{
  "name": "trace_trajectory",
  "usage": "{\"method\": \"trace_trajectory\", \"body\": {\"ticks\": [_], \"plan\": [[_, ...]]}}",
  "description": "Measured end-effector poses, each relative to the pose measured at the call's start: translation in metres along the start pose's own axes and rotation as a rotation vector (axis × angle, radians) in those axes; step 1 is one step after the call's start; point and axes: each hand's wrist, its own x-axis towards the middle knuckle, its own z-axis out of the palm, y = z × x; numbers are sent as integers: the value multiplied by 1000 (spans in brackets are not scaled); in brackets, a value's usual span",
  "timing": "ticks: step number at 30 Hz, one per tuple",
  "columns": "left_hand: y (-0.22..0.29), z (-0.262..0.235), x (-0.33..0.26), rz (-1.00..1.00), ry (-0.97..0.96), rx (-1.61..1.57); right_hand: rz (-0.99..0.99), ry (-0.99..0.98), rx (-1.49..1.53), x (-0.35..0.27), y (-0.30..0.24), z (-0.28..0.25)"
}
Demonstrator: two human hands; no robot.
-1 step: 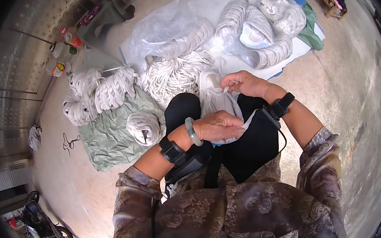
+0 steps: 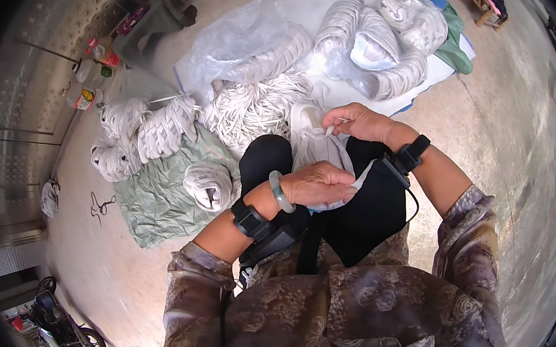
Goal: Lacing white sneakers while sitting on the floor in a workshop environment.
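Observation:
Across my lap lies a white shoe upper (image 2: pixel 319 147), its far end toward the heap of laces. My left hand (image 2: pixel 321 186) is closed, a flat white shoelace (image 2: pixel 364 173) coming out between thumb and fingers. It covers the upper's near end, where a bit of light blue shows. Farther off and to the right, my right hand (image 2: pixel 359 123) pinches a section of white lace at the upper's edge, fingertips bent together. A big loose heap of white shoelaces (image 2: pixel 254 111) lies just beyond my knee.
Stacked white uppers (image 2: pixel 167 129) and a rolled one (image 2: pixel 209 185) rest on a green sheet (image 2: pixel 152 208) at left. Bundled uppers (image 2: pixel 400 41) and a clear plastic bag (image 2: pixel 238 37) lie beyond. Scissors (image 2: pixel 100 205) and bottles (image 2: pixel 84 95) are on the floor at left.

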Motion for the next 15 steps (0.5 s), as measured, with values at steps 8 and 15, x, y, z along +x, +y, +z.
{"method": "trace_trajectory", "body": {"ticks": [8,15], "plan": [[7,-5,0,-36,1,-30,68,-14,-97,5,4,-6],[7,-3,2,-56,55,-142,-512,368,-557,11,15,20]]}}
